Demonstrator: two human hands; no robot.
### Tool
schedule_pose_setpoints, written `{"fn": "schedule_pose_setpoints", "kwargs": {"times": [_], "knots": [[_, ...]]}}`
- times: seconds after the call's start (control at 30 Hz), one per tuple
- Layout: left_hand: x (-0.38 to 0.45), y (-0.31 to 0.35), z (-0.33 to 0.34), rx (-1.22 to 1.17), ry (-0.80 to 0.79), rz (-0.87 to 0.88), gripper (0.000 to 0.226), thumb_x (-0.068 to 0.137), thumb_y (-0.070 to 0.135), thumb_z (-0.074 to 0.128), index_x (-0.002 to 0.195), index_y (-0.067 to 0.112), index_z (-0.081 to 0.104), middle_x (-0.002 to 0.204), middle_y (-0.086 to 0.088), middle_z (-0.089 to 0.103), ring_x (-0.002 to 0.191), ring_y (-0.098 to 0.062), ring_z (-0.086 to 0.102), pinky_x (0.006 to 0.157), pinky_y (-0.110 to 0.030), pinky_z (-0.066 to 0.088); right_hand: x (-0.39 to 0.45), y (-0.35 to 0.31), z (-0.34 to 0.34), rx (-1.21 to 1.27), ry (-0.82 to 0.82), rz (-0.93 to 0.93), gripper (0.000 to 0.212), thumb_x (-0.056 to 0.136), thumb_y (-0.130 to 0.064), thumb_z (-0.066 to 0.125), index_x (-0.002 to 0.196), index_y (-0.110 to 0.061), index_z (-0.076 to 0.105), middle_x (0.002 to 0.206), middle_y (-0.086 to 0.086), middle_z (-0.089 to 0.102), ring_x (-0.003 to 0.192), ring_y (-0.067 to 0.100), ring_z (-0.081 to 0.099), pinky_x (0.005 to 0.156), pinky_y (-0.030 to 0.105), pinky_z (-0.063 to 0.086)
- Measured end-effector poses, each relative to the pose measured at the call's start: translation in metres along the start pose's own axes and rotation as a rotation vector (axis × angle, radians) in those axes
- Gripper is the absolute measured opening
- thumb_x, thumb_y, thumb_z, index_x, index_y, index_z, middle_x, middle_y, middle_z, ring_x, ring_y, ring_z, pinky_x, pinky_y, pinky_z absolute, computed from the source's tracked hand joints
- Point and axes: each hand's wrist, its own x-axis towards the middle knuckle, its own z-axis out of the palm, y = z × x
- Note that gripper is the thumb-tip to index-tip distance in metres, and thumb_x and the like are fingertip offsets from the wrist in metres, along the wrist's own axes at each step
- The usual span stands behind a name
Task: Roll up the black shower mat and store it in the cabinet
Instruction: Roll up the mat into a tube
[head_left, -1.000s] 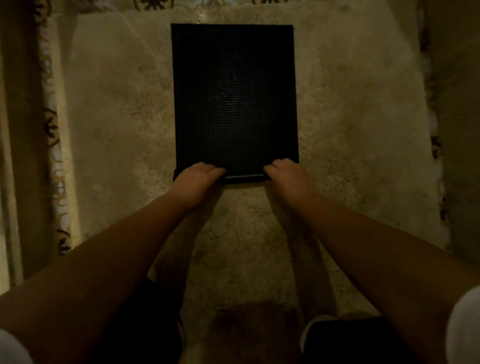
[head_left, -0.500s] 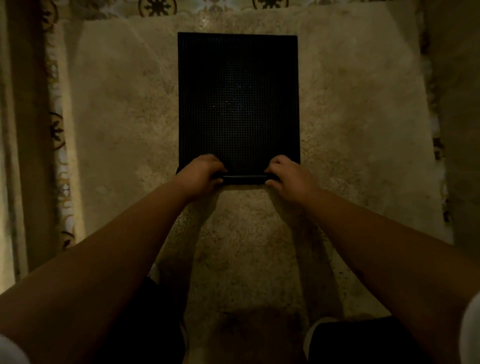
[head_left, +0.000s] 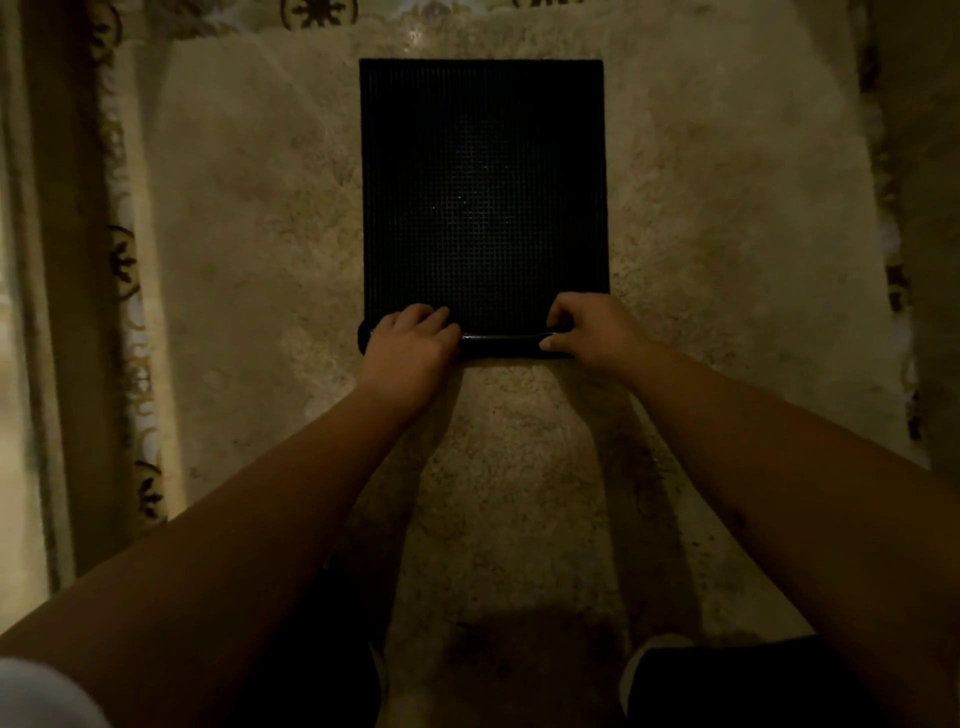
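Note:
The black shower mat (head_left: 483, 187) lies flat on a beige shaggy rug, its grid surface facing up. Its near edge is curled into a thin tight roll (head_left: 501, 344) that runs across the mat's width. My left hand (head_left: 410, 345) grips the roll's left end, fingers curled over the top. My right hand (head_left: 592, 330) grips the roll's right end, thumb on the near side and fingers on the far side. No cabinet is in view.
The beige rug (head_left: 701, 249) spreads on all sides of the mat. Patterned floor tiles (head_left: 130, 291) run along the left and the far edge. A dark upright surface stands at the far left. My knees in dark shorts sit at the bottom.
The near edge of the mat has curled over into a thicker roll and moved a little away from me. Both hands have shifted forward with it.

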Motion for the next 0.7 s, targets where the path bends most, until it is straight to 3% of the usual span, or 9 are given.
{"fn": "schedule_pose_setpoints", "kwargs": {"times": [0.1,0.2,0.37,0.47,0.53,0.6,0.67,0.7], "knots": [[-0.010,-0.003,0.004,0.116,-0.015,0.004,0.050,0.089,0.023,0.059,0.137,0.011,0.049,0.134,-0.016,0.053,0.123,-0.038,0.044,0.096,-0.050,0.036,0.000,-0.002,0.000,-0.068,0.022,-0.004,0.018,0.076,-0.026,0.078,0.082,-0.018,0.063,0.092,0.004,0.061,0.089,0.021,0.055,0.065,0.029,0.043],[-0.001,-0.005,-0.003,0.139,-0.038,-0.013,0.050,0.087,0.019,0.058,0.136,0.017,0.050,0.120,-0.014,0.057,0.108,-0.036,0.050,0.087,-0.047,0.039,-0.002,-0.005,-0.003,-0.223,0.046,-0.058,0.024,0.079,-0.031,0.074,0.093,-0.014,0.069,0.103,0.007,0.058,0.102,0.026,0.046,0.085,0.036,0.042],[0.017,-0.003,-0.018,0.162,-0.122,-0.044,0.046,0.090,0.023,0.057,0.135,0.018,0.048,0.107,-0.008,0.061,0.095,-0.029,0.057,0.063,-0.036,0.041,-0.029,-0.003,0.021,-0.330,0.286,-0.222,0.029,0.088,-0.026,0.063,0.106,-0.004,0.068,0.103,0.014,0.060,0.097,0.033,0.051,0.085,0.032,0.033],[0.012,-0.006,-0.016,0.115,-0.098,-0.038,0.046,0.087,0.019,0.058,0.131,0.017,0.044,0.105,-0.010,0.061,0.092,-0.031,0.057,0.058,-0.035,0.038,-0.034,0.003,0.020,-0.490,0.204,-0.248,0.051,0.085,-0.032,0.064,0.128,-0.006,0.054,0.114,0.014,0.057,0.108,0.032,0.049,0.093,0.042,0.039],[0.011,-0.008,-0.014,0.075,-0.080,-0.017,0.039,0.086,0.016,0.058,0.124,0.014,0.050,0.110,-0.012,0.062,0.095,-0.033,0.058,0.062,-0.038,0.043,-0.031,0.004,0.014,-0.566,0.151,-0.275,0.054,0.085,-0.015,0.061,0.135,-0.004,0.046,0.118,0.017,0.056,0.110,0.034,0.049,0.089,0.044,0.041],[0.008,-0.008,-0.010,0.026,-0.061,0.000,0.036,0.086,0.011,0.058,0.122,0.009,0.055,0.121,-0.016,0.061,0.107,-0.037,0.056,0.082,-0.044,0.046,-0.030,0.001,0.010,-0.599,0.159,-0.311,0.049,0.080,-0.002,0.059,0.128,-0.001,0.051,0.109,0.019,0.060,0.101,0.037,0.055,0.078,0.045,0.045],[0.005,-0.007,-0.005,0.013,-0.053,0.020,0.038,0.087,0.006,0.057,0.125,0.004,0.054,0.133,-0.023,0.053,0.124,-0.040,0.047,0.104,-0.051,0.033,-0.030,-0.004,0.009,-0.608,0.172,-0.331,0.039,0.076,0.001,0.059,0.115,0.002,0.059,0.099,0.021,0.063,0.091,0.039,0.058,0.069,0.043,0.046],[0.005,-0.007,-0.004,0.035,-0.046,0.025,0.041,0.085,0.005,0.058,0.126,0.003,0.053,0.137,-0.025,0.048,0.128,-0.041,0.042,0.108,-0.053,0.029,-0.031,-0.005,0.009,-0.622,0.170,-0.334,0.037,0.076,0.001,0.059,0.113,0.002,0.060,0.098,0.021,0.064,0.090,0.038,0.059,0.068,0.043,0.047]]}}
